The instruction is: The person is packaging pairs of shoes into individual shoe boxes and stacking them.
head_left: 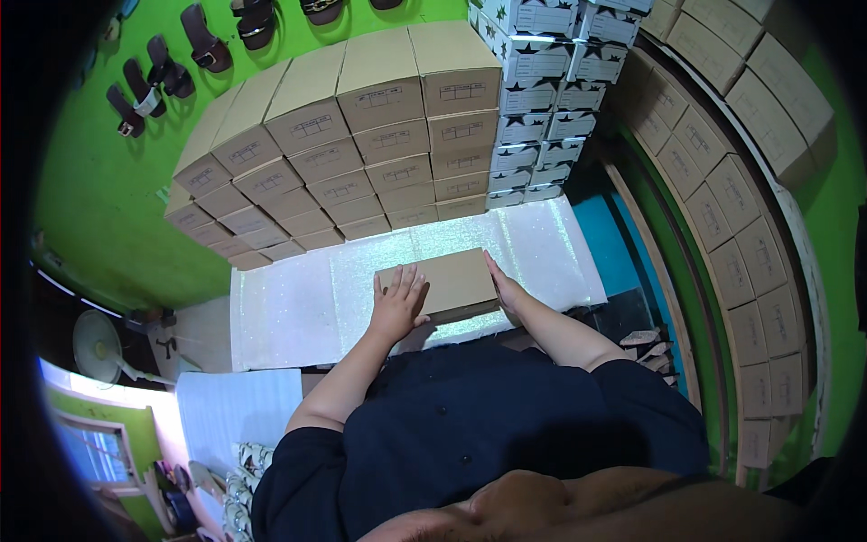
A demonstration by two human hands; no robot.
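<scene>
A plain brown cardboard box (456,278) lies closed on a shiny whitish tabletop (289,303) in front of me. My left hand (398,303) rests on the left end of its lid, fingers spread and pointing away from me. At the right end, my right hand (508,288) lies against the box's side with its fingers stretched out straight. Between them the two hands frame the box, and neither wraps round it. The underside of the box and part of my right palm are hidden.
Stacked brown boxes (388,95) line the table's far side, beside white star-patterned boxes (533,68). Shelves at the right hold more brown boxes (718,203). Sandals (206,41) hang on the green wall; a fan (97,348) stands at left.
</scene>
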